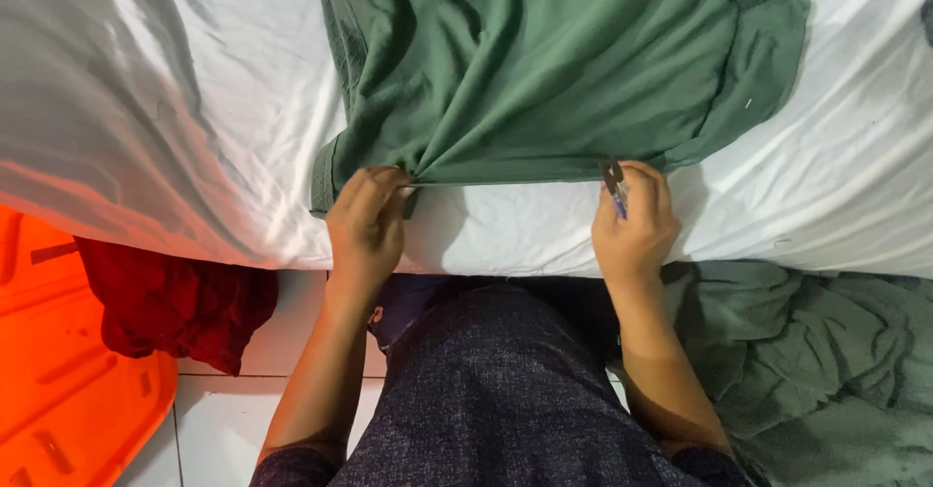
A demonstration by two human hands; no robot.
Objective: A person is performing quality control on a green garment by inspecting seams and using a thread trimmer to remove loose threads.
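Observation:
A dark green garment (544, 69) lies spread on a white sheet (194, 118). My left hand (365, 225) pinches its near hem at the left, where the cloth bunches into folds. My right hand (637, 225) grips the same hem further right, and a small dark and blue object (615, 188) sticks up between its fingers. The hem is stretched straight between both hands, close to the near edge of the bed.
An orange plastic lid or bin (58, 370) sits on the white tiled floor (219, 419) at lower left, with a dark red cloth (175, 307) over it. A heap of grey-green cloth (826, 370) lies at lower right.

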